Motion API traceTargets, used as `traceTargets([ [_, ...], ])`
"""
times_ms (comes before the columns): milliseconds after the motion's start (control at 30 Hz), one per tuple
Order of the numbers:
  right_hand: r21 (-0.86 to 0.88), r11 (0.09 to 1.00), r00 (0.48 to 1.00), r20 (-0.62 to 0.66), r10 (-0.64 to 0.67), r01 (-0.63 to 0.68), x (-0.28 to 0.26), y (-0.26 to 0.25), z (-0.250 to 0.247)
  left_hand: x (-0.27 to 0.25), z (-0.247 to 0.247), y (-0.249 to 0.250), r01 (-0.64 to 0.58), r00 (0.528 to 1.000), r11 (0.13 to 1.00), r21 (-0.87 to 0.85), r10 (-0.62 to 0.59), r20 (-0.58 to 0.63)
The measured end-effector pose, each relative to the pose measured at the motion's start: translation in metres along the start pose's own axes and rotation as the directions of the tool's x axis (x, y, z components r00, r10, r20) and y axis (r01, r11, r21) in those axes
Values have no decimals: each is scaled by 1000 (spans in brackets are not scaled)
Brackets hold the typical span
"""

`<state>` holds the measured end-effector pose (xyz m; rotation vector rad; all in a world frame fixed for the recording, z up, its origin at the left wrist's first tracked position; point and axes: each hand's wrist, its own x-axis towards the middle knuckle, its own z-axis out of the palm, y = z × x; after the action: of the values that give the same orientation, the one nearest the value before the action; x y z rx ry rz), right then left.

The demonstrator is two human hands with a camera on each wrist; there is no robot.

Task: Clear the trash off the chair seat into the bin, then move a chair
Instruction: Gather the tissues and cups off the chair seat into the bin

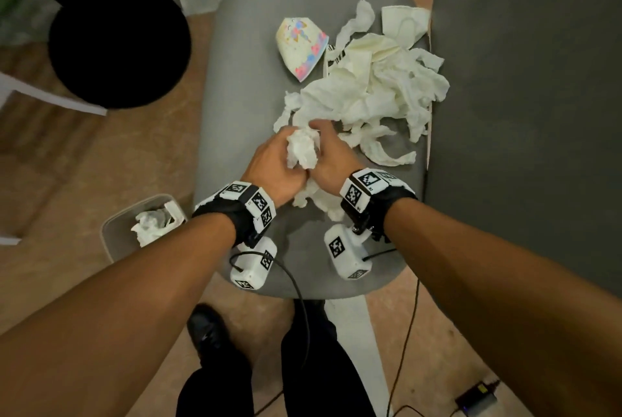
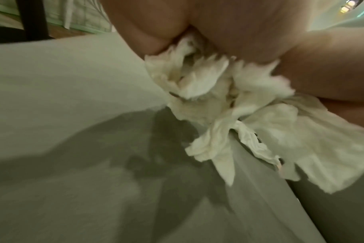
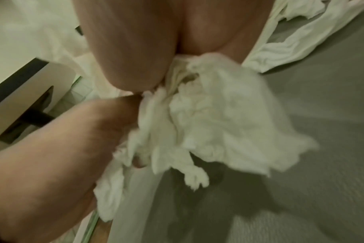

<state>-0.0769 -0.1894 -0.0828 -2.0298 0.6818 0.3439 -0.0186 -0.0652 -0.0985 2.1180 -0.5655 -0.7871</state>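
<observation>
Both hands, left [image 1: 274, 161] and right [image 1: 331, 156], fingers curled tight round a tissue wad [image 1: 302, 151] over the chair seat [image 1: 242, 107]: best to squeeze hard, tuck the dangling tails, then swing left to the bin [image 1: 112, 235].

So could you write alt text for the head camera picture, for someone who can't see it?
Seen from above, a person's left hand and right hand together grip a wad of white tissue over a grey chair seat. More crumpled tissue and a colourful paper cup lie beyond; a small bin holding tissue stands on the floor at left.
</observation>
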Motion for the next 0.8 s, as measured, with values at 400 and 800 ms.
traceTargets([
  [400,159,987,968,250,-26,-15,-18,-74,122,-68,-87,-107,193,959,972,134,-158,-234],
  [800,-232,950,898,431,-92,209,3,-128,337,-153,-155,-286,495,803,839,-228,-541,-249],
])
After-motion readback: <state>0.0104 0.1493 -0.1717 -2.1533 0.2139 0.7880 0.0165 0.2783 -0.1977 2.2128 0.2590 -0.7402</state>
